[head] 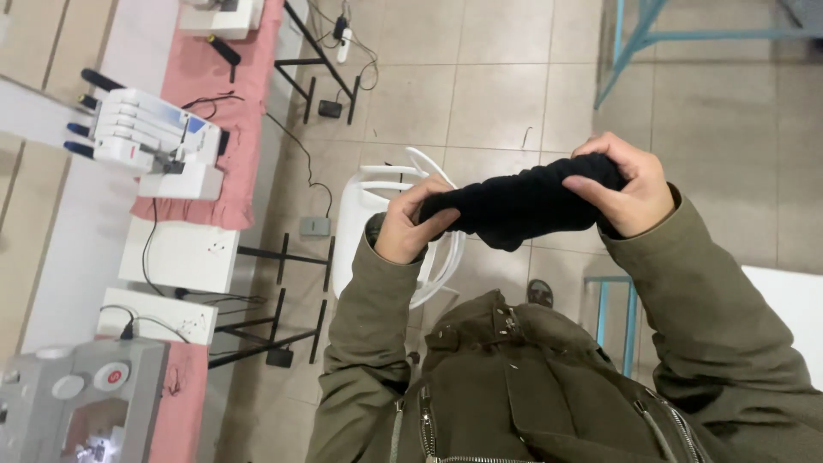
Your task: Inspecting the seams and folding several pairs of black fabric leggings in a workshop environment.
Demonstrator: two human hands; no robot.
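Black knit fabric [525,204] is bunched into a roll, held mid-air at chest height over the white chair [369,225], well clear of the table [184,257] w/ the sewing machines; looks partway gathered, not laid down yet. Left hand [405,227] grip is clamped on one end, right hand [624,190] grip wrapped tight over the other, cloth spanning btwn them.

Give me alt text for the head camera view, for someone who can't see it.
Two hands, left hand and right hand, grip the ends of a bunched black knit fabric above a tiled floor. A white chair stands below; sewing machines sit on tables at left.
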